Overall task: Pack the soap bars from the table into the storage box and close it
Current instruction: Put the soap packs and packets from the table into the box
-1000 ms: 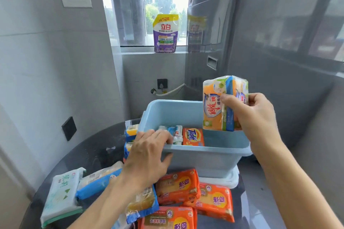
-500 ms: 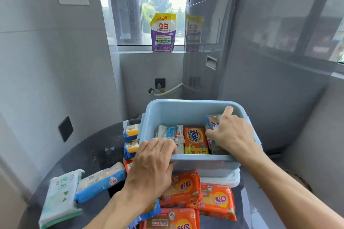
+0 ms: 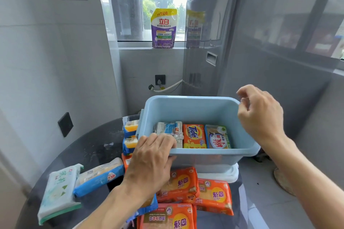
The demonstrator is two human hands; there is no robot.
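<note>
Head view: left hand [image 3: 150,161] clamps pale-blue plastic storage box [image 3: 204,158] near rim; right hand [image 3: 260,115] above box's right rim, empty, fingers loosely curled; 3 wrapped soap bars [image 3: 194,135] inside.

We are seeing bright daylight coming through the window [image 3: 163,5], which is looking overexposed. The glossy cabinet [image 3: 279,24] is showing reflections, walls are bending near the edges, and the nearest packets are looking slightly soft.

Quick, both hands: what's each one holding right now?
Left hand: closed on the near rim of the blue storage box.
Right hand: empty, fingers loosely curled above the box's right side.
</note>
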